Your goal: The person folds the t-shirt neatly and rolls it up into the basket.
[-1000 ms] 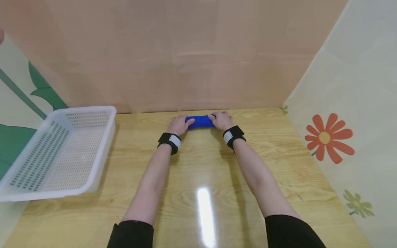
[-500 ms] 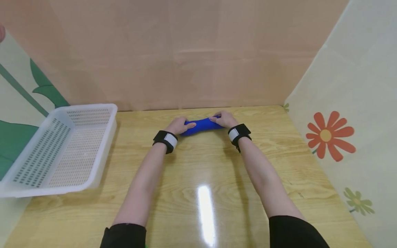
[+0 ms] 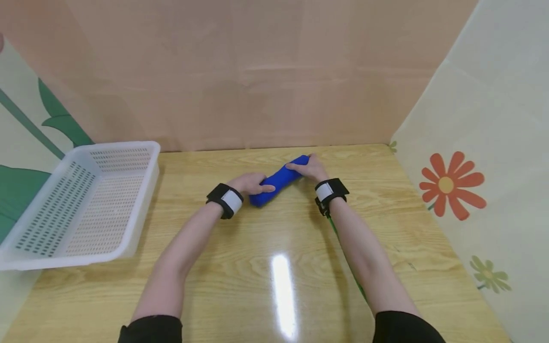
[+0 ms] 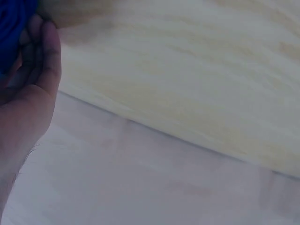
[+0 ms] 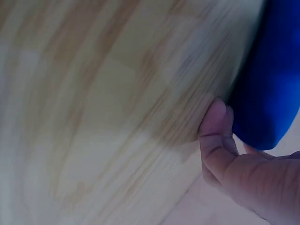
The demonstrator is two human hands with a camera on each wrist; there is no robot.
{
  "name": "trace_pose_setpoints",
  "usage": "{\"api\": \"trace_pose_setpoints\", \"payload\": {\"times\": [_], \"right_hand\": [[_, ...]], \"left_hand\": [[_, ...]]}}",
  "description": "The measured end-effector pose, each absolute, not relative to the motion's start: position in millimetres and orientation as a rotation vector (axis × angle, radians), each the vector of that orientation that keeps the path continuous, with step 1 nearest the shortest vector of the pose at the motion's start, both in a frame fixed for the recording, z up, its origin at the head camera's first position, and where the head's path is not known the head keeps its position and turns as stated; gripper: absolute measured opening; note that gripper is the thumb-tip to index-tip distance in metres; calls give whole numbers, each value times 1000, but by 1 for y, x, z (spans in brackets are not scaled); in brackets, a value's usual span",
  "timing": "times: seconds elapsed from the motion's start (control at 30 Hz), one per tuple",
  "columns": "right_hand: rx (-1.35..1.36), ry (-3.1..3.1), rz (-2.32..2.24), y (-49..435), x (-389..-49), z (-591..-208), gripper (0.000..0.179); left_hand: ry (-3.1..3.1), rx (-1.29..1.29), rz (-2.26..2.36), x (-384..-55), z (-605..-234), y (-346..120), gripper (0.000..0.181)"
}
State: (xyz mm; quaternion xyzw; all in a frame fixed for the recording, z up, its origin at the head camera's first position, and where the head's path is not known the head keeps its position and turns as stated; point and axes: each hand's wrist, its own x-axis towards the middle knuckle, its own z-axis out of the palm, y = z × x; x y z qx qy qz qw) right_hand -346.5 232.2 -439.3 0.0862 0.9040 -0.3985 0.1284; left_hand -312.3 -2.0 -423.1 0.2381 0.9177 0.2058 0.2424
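Note:
A rolled-up blue cloth (image 3: 281,180) lies aslant near the back of the wooden table, its left end closer to me. My left hand (image 3: 250,183) grips that nearer end, thumb over the top. At the far right end, my right hand (image 3: 314,168) holds the roll with its thumb across it. Layered folds show at the end of the blue cloth (image 4: 14,28) in the left wrist view, beside curled fingers (image 4: 47,51). In the right wrist view, bent fingertips (image 5: 215,119) are at the side of the smooth blue roll (image 5: 272,79).
A white perforated plastic basket (image 3: 141,214) stands at the left of the table (image 3: 240,276). A brown paper-like wall (image 3: 274,85) rises behind, and a flower-patterned panel (image 3: 454,228) borders the right side. A green cord (image 3: 349,267) runs along the right forearm.
The blue roll has turned from lying nearly straight across to slanting. Its left end has come toward me with my left hand, while the right hand stayed near the back.

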Motion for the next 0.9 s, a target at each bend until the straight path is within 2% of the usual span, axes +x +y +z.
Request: {"api": "trace_pose_setpoints", "payload": {"times": [0.13, 0.27, 0.37, 0.5, 0.6, 0.73, 0.9], "right_hand": [[217, 2546, -1249, 211, -347, -437, 112], [183, 2509, -1400, 189, -347, -442, 102], [188, 2445, -1579, 173, -346, -446, 94], [207, 2271, -1786, 154, -344, -452, 91], [201, 2184, -1879, 146, -341, -453, 89], [241, 2209, -1948, 155, -334, -448, 85], [246, 2260, -1981, 148, -325, -431, 84]], "left_hand": [[2492, 664, 616, -298, -428, -6, 48], [2475, 641, 715, -284, -432, -13, 53], [2439, 568, 863, -274, -434, -23, 55], [2328, 440, 1143, -259, -440, -35, 54], [2304, 330, 1246, -250, -442, -36, 61], [2272, 294, 1300, -247, -432, -19, 71], [2243, 404, 1389, -245, -411, -4, 67]]}}
